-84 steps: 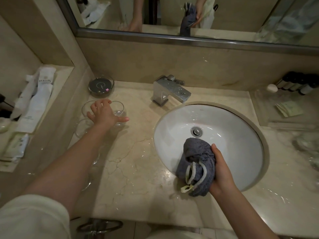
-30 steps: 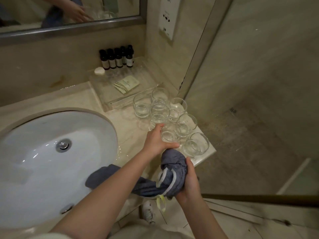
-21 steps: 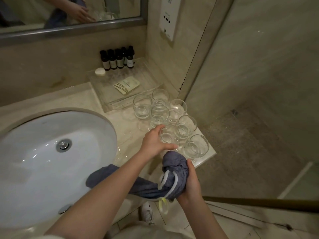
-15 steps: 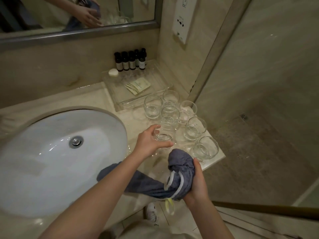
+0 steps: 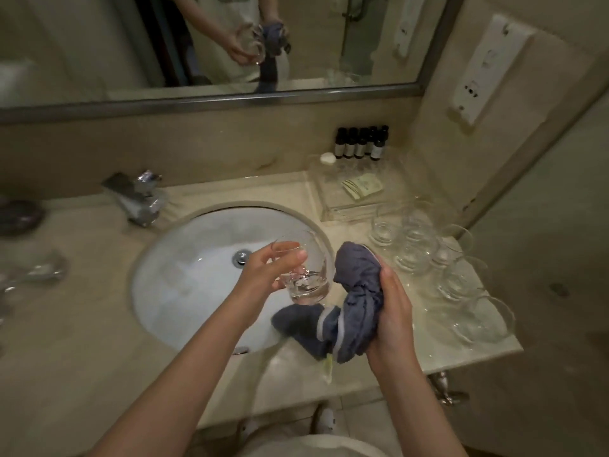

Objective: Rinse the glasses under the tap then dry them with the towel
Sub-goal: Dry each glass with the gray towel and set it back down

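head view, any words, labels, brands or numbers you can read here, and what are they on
None can be read.
Dark bottles: pale labels, print too small to read.
Paper sachet in the clear tray: faint marks, blurred.
White wall panel: dark marks, no legible text.
Glass and grey towel: no print visible.

A clear, round-bodied glass [image 5: 304,273] is held tilted over the right edge of the white sink [image 5: 184,278], with water pooled in its thick base. Just to its right is a bunched blue-grey towel [image 5: 354,298] with a pale stripe, one end trailing onto the sink's rim. More clear glasses [image 5: 438,258] stand upright, clustered on the right end of the marble surface [image 5: 99,374], and the chrome tap [image 5: 135,199] sits behind the sink at left.
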Tool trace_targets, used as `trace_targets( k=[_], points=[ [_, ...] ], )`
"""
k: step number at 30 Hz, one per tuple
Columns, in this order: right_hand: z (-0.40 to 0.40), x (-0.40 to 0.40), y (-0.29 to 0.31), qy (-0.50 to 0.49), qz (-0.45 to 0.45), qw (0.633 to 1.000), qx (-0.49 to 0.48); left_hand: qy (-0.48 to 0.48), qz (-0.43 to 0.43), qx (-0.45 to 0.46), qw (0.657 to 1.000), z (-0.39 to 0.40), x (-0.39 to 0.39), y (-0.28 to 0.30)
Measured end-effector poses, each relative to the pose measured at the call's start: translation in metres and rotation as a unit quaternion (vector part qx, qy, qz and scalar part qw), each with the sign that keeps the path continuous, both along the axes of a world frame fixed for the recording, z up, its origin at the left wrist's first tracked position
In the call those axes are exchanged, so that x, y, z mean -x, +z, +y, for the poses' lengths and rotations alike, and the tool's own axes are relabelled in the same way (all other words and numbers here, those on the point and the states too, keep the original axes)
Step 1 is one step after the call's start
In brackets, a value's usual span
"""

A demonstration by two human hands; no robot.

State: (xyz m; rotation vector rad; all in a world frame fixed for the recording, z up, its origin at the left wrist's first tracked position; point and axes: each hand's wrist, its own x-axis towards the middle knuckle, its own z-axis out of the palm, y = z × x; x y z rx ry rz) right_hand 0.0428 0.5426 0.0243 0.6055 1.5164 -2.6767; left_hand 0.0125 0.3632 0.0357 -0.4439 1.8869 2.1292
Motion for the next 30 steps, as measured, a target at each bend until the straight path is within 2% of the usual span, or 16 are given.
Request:
trace_targets(
  k=[5, 8, 13, 16, 23, 30],
  points=[
    [-0.056, -0.009, 0.019, 0.04, 0.052, 0.995, -0.075, 0.04, 0.011, 0.028, 0.999, -0.038, -0.026, 0.01],
    [-0.086, -0.016, 0.024, 0.032, 0.081, 0.983, -0.159, 0.069, 0.035, 0.028, 0.997, -0.053, -0.039, 0.014],
    [-0.133, -0.03, 0.027, 0.006, 0.133, 0.962, -0.24, 0.088, 0.072, 0.036, 0.993, -0.073, -0.054, 0.018],
    [-0.159, -0.038, 0.024, 0.017, 0.13, 0.949, -0.287, 0.121, 0.078, 0.031, 0.989, -0.082, -0.062, 0.021],
    [-0.212, -0.053, 0.031, 0.032, 0.136, 0.958, -0.249, 0.161, 0.095, 0.056, 0.981, -0.122, -0.077, 0.029],
    [-0.229, -0.049, 0.026, 0.029, 0.073, 0.977, -0.196, 0.142, 0.079, 0.033, 0.986, -0.143, -0.086, 0.038]
  ],
)
